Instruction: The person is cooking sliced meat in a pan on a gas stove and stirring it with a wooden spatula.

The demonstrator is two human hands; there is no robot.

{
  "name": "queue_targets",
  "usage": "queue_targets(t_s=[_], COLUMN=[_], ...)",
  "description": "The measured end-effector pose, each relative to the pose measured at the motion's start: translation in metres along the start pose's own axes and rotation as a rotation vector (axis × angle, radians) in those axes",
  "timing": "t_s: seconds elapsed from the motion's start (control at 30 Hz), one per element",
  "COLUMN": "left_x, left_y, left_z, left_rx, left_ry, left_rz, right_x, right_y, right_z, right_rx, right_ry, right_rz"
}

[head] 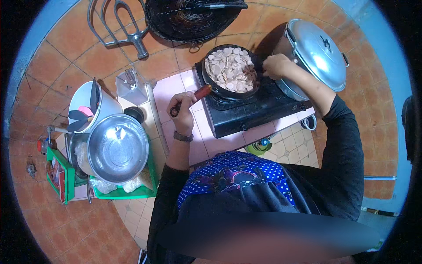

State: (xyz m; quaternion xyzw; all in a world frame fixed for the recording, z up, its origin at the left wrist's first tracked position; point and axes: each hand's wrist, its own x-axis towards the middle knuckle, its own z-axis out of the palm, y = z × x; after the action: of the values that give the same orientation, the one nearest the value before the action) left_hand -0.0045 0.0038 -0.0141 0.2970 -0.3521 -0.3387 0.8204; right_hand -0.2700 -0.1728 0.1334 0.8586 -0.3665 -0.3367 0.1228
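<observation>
My left hand (183, 109) is closed around the reddish-brown handle (201, 92) of a dark frying pan (211, 86). Many pale, thin round slices (229, 67) fill the pan, which rests on a black tabletop gas stove (244, 114). Just past the pan's right rim is my right hand (278, 67), its fingers curled. A blurred brown shape (249, 73) lies over the slices on that side; whether my right hand holds it, I cannot tell. Behind that hand stands a large aluminium pot (293, 90) with a domed lid (319, 56).
On the left are a metal basin (118, 148) over a green crate (123, 194), a white bucket of utensils (110, 105) and a clear container (132, 89). A blackened wok (194, 23) and a metal mixer beater (135, 36) hang on the tiled wall. A green gas cylinder (258, 149) is below the counter.
</observation>
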Motion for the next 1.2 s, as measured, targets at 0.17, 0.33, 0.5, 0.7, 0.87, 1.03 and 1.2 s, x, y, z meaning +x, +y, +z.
queue_targets(t_s=[0.17,0.33,0.5,0.7,0.87,1.03,1.2], left_x=[0.000,-0.002,-0.001,-0.001,0.001,0.003,0.003], left_y=[-0.002,0.000,0.002,0.003,0.006,0.006,0.005], left_z=[-0.004,0.002,0.003,0.001,0.002,0.002,0.000], left_rx=[0.005,-0.018,0.012,0.039,0.028,0.038,0.058], left_ry=[0.012,0.001,0.010,-0.020,0.000,-0.010,-0.002], left_rz=[0.007,-0.006,-0.033,-0.018,-0.049,-0.045,-0.065], right_x=[-0.007,-0.010,0.007,0.011,-0.004,-0.007,-0.009], right_y=[-0.008,-0.048,-0.072,-0.070,-0.073,-0.072,-0.066], right_z=[0.010,0.056,0.068,0.086,0.077,0.096,0.109], right_rx=[0.754,0.738,0.793,1.006,1.454,1.882,2.148], right_ry=[-0.235,0.107,0.183,0.259,0.161,0.096,0.041], right_rz=[-0.030,0.120,0.253,0.251,0.280,0.297,0.303])
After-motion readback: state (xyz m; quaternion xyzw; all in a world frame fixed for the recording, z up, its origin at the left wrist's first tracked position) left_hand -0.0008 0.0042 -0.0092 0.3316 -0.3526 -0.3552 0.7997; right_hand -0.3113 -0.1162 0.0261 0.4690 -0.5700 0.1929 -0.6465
